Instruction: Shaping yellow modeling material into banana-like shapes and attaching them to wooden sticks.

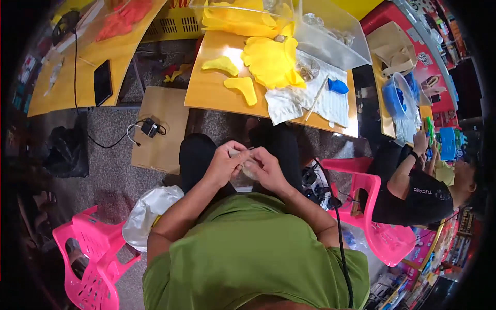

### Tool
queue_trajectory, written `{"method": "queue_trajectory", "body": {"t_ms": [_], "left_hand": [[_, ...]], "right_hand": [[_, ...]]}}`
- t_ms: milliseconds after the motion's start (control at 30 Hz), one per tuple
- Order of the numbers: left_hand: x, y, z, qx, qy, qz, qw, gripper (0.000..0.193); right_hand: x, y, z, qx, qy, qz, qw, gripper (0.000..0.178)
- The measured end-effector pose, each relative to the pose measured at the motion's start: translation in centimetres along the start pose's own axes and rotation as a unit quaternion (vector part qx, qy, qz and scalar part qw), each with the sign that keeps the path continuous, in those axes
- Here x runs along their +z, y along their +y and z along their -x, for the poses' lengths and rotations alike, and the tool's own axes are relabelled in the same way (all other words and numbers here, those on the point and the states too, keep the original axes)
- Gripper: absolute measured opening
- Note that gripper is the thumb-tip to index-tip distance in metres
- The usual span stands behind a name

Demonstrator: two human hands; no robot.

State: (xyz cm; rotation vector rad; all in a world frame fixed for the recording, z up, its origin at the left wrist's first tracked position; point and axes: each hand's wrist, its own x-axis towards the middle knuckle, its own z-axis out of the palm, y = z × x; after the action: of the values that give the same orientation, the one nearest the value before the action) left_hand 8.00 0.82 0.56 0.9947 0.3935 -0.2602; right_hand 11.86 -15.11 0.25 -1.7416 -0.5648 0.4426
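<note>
Over my lap, my left hand (226, 164) and my right hand (268, 170) meet with fingers pinched together. Between them is a small pale, translucent piece (250, 170), mostly covered by the fingers; its kind is unclear. Beyond my knees, on the wooden table (206, 93), two curved yellow pieces (241, 90) lie near a heap of scalloped yellow pieces (269, 59). To their right, a white cloth (285, 106) carries a thin stick (316, 100) and a small blue object (338, 86). A clear round item (308, 70) rests at the cloth's far side.
A clear plastic bin (333, 44) stands at the table's back right. Another table at left holds a black phone (103, 82). Pink chairs (95, 253) flank me, with a white bag (150, 214) at left. A person in black (413, 199) sits at right. Cables cross the floor.
</note>
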Motion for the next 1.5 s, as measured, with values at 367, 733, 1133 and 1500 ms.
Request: {"method": "queue_trajectory", "body": {"t_ms": [367, 733, 1133, 1500], "left_hand": [[2.8, 7.9, -14.1, 0.349, 0.282, -0.593, 0.668, 0.043], [1.7, 8.2, -14.9, 0.24, 0.234, -0.659, 0.673, 0.027], [2.2, 5.4, -10.0, 0.276, 0.249, -0.385, 0.845, 0.014], [4.9, 4.7, -6.2, 0.385, 0.168, -0.392, 0.819, 0.013]], "right_hand": [[-7.1, -0.2, -5.8, 0.181, 0.131, -0.436, 0.872, 0.01], [-7.5, 0.1, -6.4, 0.164, 0.138, -0.418, 0.883, 0.01], [-5.6, -2.9, -5.5, 0.13, 0.127, -0.327, 0.928, 0.009], [-4.8, -4.5, -2.4, 0.159, 0.081, -0.386, 0.905, 0.01]]}}
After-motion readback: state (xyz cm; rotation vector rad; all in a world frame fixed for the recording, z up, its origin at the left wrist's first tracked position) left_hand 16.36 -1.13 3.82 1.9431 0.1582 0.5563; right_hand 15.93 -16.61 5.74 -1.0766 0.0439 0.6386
